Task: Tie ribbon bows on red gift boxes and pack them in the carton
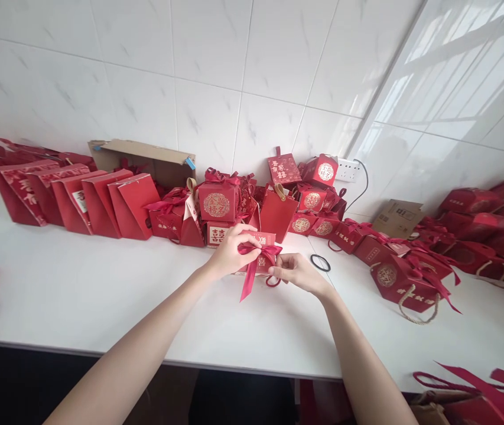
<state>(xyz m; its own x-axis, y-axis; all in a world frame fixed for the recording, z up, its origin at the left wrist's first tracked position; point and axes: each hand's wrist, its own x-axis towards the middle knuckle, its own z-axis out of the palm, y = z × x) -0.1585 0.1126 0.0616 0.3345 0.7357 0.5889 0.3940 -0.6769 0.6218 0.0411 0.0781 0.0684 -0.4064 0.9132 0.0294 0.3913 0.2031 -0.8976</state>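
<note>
Forearms (134, 348) reach over the counter (252, 342) to a red gift box (269, 238) standing on it. Left hand (229, 252): grip pinched on the ribbon bow (270, 251). Right hand (299, 273): fingers curled beside it, hold unclear. Bow-shaping appears underway; evening it calls for balanced tension.

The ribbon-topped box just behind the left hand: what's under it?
Beneath the ribbon-topped box is a pale-labelled red box, partly hidden by the left hand.

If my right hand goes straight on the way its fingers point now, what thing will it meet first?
The right hand points left, so probably the small red box with the bow, right by its fingertips; whether they already touch is unclear.
</note>
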